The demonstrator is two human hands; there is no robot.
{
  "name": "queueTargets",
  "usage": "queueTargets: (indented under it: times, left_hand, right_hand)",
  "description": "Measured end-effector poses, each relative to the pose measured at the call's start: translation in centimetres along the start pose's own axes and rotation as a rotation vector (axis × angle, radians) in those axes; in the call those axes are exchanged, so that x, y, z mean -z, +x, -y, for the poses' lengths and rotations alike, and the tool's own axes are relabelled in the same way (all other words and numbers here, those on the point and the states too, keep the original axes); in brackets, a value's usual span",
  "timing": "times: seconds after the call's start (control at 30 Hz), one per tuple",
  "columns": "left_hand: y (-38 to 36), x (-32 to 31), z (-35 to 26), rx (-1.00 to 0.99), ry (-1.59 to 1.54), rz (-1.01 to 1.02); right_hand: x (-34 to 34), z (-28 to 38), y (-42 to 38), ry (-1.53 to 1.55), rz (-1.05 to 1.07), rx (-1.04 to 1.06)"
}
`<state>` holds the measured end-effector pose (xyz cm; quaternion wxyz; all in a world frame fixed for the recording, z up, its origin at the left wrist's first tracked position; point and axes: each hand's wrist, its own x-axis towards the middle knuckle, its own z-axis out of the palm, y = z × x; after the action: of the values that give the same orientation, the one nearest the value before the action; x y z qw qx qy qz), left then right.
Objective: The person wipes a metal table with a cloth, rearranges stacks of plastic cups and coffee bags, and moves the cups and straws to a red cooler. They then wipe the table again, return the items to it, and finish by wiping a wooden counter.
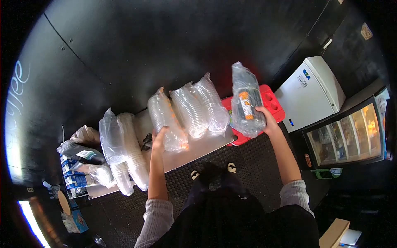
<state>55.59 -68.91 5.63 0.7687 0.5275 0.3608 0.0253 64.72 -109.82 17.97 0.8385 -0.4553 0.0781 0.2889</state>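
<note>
My right hand (267,119) grips the lower right side of a clear plastic bag of dark lids (247,97) with an orange and white label, held over a red tray. My left hand (159,139) has its fingers against the lower left side of a clear sleeve of plastic lids (165,120) lying on the metal table (182,159). Two more sleeves of clear lids, one in the middle (189,109) and one to the right (211,103), lie beside it.
Sleeves of stacked cups (134,153) and a bagged stack (112,140) lie left of my left hand. Blue and white cartons (76,180) are at the table's left end. A red tray (271,103), a white freezer (308,95) and a glass-door fridge (347,134) stand right.
</note>
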Motion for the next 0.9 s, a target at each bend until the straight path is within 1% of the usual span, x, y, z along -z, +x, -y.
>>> queueTargets:
  times: [0.07,0.1,0.13,0.2,0.23,0.33,0.37,0.4,0.47,0.53,0.57,0.6,0.67,0.7,0.73,0.8,0.83,0.87,0.9]
  left_hand:
    - [-2.1,0.1,-0.4,-0.19,-0.001,0.111]
    - [-3.5,-0.2,-0.7,-0.188,-0.01,0.146]
    - [-5.1,-1.2,-1.5,-0.192,-0.01,0.135]
    - [-8.9,-4.7,-2.7,-0.331,-0.048,0.292]
    - [-10.2,-6.7,-2.7,-0.354,-0.039,0.322]
    - [-13.5,-14.7,-2.4,-0.287,-0.066,0.438]
    - [-13.1,-17.1,-0.6,-0.256,-0.101,0.444]
    - [-13.7,-20.3,0.1,-0.184,-0.118,0.405]
    - [-13.7,-26.0,1.8,-0.004,-0.183,0.449]
    - [-12.6,-31.3,3.8,0.158,-0.183,0.5]
    - [-11.1,-33.4,5.8,0.147,-0.155,0.552]
    - [-9.6,-35.5,7.7,0.202,-0.119,0.518]
    - [-5.4,-38.5,12.5,0.337,-0.151,0.557]
    - [-3.0,-39.6,14.8,0.415,-0.18,0.524]
    - [-0.8,-40.6,17.3,0.43,-0.18,0.525]
    - [3.5,-42.4,22.0,0.217,-0.121,0.409]
    - [5.5,-43.8,23.7,0.205,0.015,0.224]
    - [7.0,-44.7,25.7,0.217,0.018,0.223]
    - [7.9,-45.3,27.4,-0.041,0.252,0.1]
  right_hand:
    - [3.3,-0.1,-0.4,0.091,-0.128,0.018]
    - [4.7,-0.1,-0.5,0.091,-0.12,0.013]
    - [6.1,-0.2,-0.6,0.122,-0.124,0.02]
    - [8.5,0.0,-0.2,0.152,-0.118,0.013]
    - [9.9,0.4,0.1,0.179,-0.132,-0.006]
    - [14.7,1.8,1.2,0.209,-0.131,-0.054]
    - [16.3,2.5,1.6,0.211,-0.105,-0.037]
    - [17.9,3.3,1.9,0.217,-0.08,-0.02]
    - [21.7,4.5,1.9,0.224,-0.089,-0.037]
    - [26.1,5.3,1.6,0.223,-0.148,-0.098]
    - [28.1,5.3,1.3,0.207,-0.171,-0.1]
    - [30.0,5.2,1.1,0.217,-0.181,-0.099]
    - [34.1,3.8,1.2,0.262,-0.254,-0.159]
    - [36.1,2.9,1.6,0.258,-0.31,-0.184]
    - [39.0,1.7,2.6,0.276,-0.325,-0.252]
    - [42.8,-0.8,5.1,0.173,-0.499,-0.28]
    - [42.9,-1.1,6.3,0.084,-0.552,-0.26]
    - [43.0,-1.5,7.8,-0.117,-0.625,-0.251]
    - [43.3,-2.4,9.4,-0.217,-0.621,-0.194]
